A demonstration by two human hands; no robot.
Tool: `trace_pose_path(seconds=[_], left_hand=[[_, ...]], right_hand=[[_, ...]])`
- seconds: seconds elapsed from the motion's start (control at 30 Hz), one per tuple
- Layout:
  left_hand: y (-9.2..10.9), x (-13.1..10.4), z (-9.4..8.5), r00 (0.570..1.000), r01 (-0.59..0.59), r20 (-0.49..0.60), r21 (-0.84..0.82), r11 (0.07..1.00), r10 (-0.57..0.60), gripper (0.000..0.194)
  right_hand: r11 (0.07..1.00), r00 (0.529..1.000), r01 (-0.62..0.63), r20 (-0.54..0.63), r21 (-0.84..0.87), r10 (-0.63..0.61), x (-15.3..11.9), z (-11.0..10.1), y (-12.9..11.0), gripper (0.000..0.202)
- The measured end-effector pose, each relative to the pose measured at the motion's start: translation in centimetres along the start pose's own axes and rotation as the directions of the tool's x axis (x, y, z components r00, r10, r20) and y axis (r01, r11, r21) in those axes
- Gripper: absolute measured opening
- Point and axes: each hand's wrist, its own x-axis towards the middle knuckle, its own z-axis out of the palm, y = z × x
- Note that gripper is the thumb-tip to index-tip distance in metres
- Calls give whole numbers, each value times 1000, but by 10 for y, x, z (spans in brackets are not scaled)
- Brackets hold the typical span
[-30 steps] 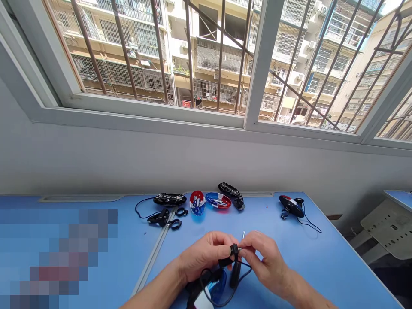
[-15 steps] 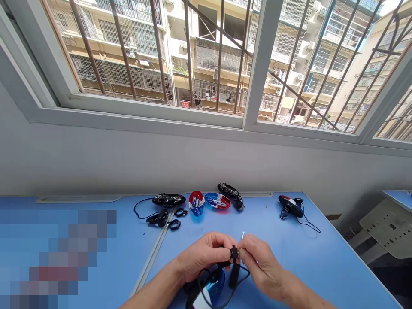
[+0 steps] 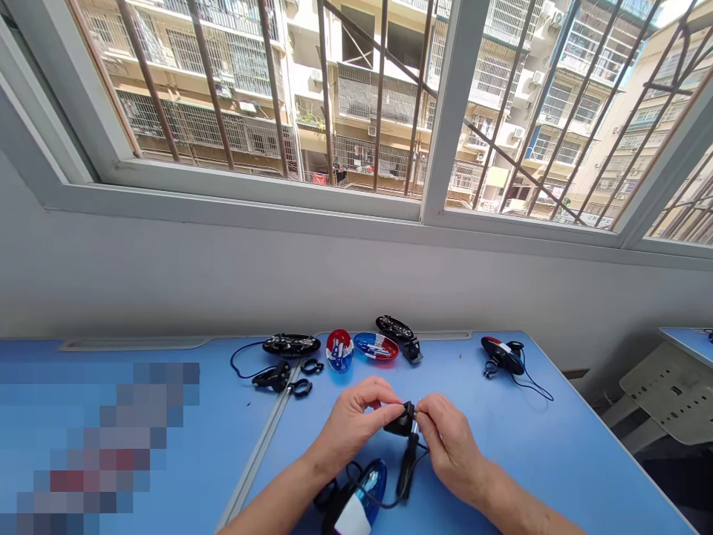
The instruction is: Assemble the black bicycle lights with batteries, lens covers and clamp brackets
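My left hand (image 3: 359, 420) pinches a small black part (image 3: 401, 422) between thumb and fingertips. Close on its right side, my right hand (image 3: 448, 442) has its thumb and fingers pressed together at the part's edge; whatever they grip is too small to make out. Below the hands lies a screwdriver with a black handle (image 3: 407, 468), its metal shaft pointing up toward the fingers. A blue, white and black oval device (image 3: 362, 498) rests on the table near the front edge of the view, with a black cord looping from it toward the hands.
Along the back of the blue table (image 3: 501, 446) are a black oval device (image 3: 291, 345), red-and-blue oval pieces (image 3: 339, 351), black clamps (image 3: 301, 387) and another black device (image 3: 394, 328). A corded red and black device (image 3: 503, 357) lies at the right. A blurred patch covers the left.
Both hands have moved up and slightly away from the blue device, with the black part turned between them. More of the blue device and the screwdriver handle shows.
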Motion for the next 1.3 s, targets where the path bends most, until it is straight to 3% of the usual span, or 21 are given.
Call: trace_pose_path(seconds=[0.17,0.47,0.83,1.3], left_hand=[[4,-1,2,997,59,-44,-32,998,-60,10],[11,-2,1,979,203,-7,-96,974,-205,16],[3,-1,2,982,183,-18,-126,975,-187,13],[0,-1,2,979,201,9,-123,972,-202,17]], right_hand=[[999,999,24,-23,-38,-25,0,0,1,21],[995,998,57,-20,-86,-59,0,-1,3,21],[997,999,29,17,-71,-27,0,1,6,23],[994,988,-103,119,25,100,3,2,9,32]])
